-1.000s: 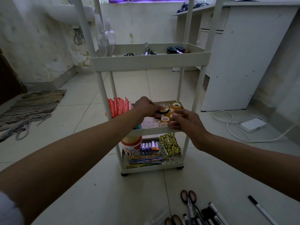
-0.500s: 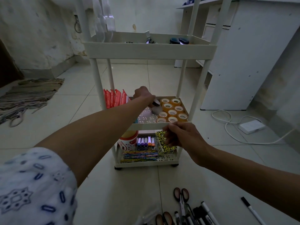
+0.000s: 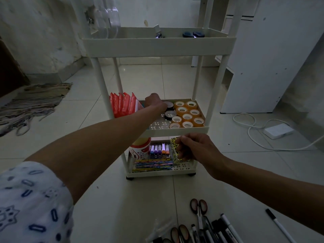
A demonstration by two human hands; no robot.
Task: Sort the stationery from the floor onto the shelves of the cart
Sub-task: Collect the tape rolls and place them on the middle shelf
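The white three-shelf cart stands on the tiled floor ahead of me. My left hand reaches into the middle shelf, its curled fingers on a dark tape roll. A second dark roll lies flat beside several amber tape rolls. My right hand hovers loosely curled and holding nothing in front of the bottom shelf, just before a yellow-and-black box. On the floor near me lie scissors, a pile of markers and a lone marker.
Red packets stand at the middle shelf's left. The bottom shelf holds a jar, coloured markers and pencils. A white cabinet and a cable with an adapter are at the right, a rug at the left.
My right hand has dropped from the tape rolls to below the middle shelf's front edge. My left hand stayed on the shelf, where two dark rolls now show. My view has moved closer.
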